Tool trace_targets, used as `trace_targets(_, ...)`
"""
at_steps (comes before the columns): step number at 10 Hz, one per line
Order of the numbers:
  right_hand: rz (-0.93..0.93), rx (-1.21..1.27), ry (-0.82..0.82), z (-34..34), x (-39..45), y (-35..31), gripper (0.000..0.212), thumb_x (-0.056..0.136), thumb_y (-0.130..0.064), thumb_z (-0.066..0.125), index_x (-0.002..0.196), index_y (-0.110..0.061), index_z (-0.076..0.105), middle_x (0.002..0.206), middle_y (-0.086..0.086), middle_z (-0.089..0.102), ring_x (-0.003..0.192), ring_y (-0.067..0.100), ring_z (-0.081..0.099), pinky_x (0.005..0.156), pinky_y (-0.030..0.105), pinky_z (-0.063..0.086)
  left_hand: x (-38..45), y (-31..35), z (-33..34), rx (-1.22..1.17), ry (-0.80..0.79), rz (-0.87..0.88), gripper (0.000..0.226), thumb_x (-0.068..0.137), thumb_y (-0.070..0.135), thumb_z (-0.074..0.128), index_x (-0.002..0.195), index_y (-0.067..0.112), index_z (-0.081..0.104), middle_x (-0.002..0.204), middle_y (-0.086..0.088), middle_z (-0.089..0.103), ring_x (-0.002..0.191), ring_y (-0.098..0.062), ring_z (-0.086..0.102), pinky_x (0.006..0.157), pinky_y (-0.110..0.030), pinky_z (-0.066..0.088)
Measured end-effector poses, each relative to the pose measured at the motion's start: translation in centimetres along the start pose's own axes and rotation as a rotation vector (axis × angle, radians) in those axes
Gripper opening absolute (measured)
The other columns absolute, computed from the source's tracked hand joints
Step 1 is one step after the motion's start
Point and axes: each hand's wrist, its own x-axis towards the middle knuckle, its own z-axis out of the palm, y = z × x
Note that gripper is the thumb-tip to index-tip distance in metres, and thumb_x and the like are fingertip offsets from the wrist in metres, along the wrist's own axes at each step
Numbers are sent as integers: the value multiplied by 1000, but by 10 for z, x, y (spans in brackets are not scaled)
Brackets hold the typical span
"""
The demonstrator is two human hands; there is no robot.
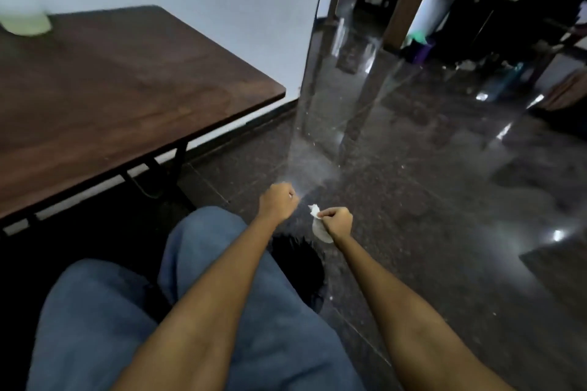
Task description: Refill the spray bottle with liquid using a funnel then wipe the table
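Note:
My right hand point(337, 221) is closed on a crumpled white tissue point(318, 228), held out over the dark floor past my knees. A short way to its left, my left hand point(279, 201) is a closed fist; nothing shows in it. The brown wooden table point(127, 86) stands to the left, away from both hands. On its far left corner sits a blurred translucent bottle point(23, 9) with pale green liquid in its bottom. No funnel is in view.
My legs in blue jeans point(197, 311) fill the lower left. A dark round bin opening point(300, 260) lies on the floor below my hands. A mirrored column point(343, 89) rises ahead, with glossy dark floor and distant furniture to the right.

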Motion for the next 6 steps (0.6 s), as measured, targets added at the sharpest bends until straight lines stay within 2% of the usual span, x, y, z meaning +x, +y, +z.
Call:
trace_targets(2, 109, 21, -107, 9, 4, 59, 18, 84, 9, 56, 88, 10, 73, 96, 26, 71, 95, 36, 66, 88, 35, 52, 11, -8, 49, 156, -112, -133, 26, 91, 17, 50, 108, 6, 67, 117, -15, 65, 110, -31, 61, 92, -37, 47)
trace_targets(3, 134, 5, -159, 22, 2, 76, 17, 83, 7, 57, 90, 10, 73, 98, 26, 71, 98, 36, 65, 93, 40, 51, 17, -11, 60, 193, -152, -169, 26, 93, 19, 50, 109, 7, 66, 117, -14, 65, 111, -30, 60, 93, -37, 46)
trace_targets(4, 110, -24, -209, 35, 2, 83, 20, 85, 5, 55, 94, 8, 72, 102, 25, 71, 99, 35, 65, 91, 37, 50, 22, -11, 65, 210, -165, -181, 24, 93, 19, 50, 106, 6, 66, 114, -14, 65, 109, -30, 60, 90, -36, 47)
trace_targets(5, 104, -70, -342, 46, -1, 88, 28, 89, 5, 45, 105, 6, 69, 109, 26, 68, 85, 32, 63, 80, 36, 49, 26, -17, 69, 228, -170, -190, 25, 94, 19, 49, 108, 5, 65, 114, -14, 65, 109, -30, 61, 89, -36, 47)
trace_targets(6, 134, -70, -369, 50, -1, 95, 31, 91, 3, 43, 112, 6, 66, 115, 25, 66, 105, 38, 61, 91, 40, 49, 28, -23, 72, 209, -191, -221, 23, 94, 20, 49, 99, 3, 65, 110, -14, 66, 106, -31, 61, 87, -37, 48)
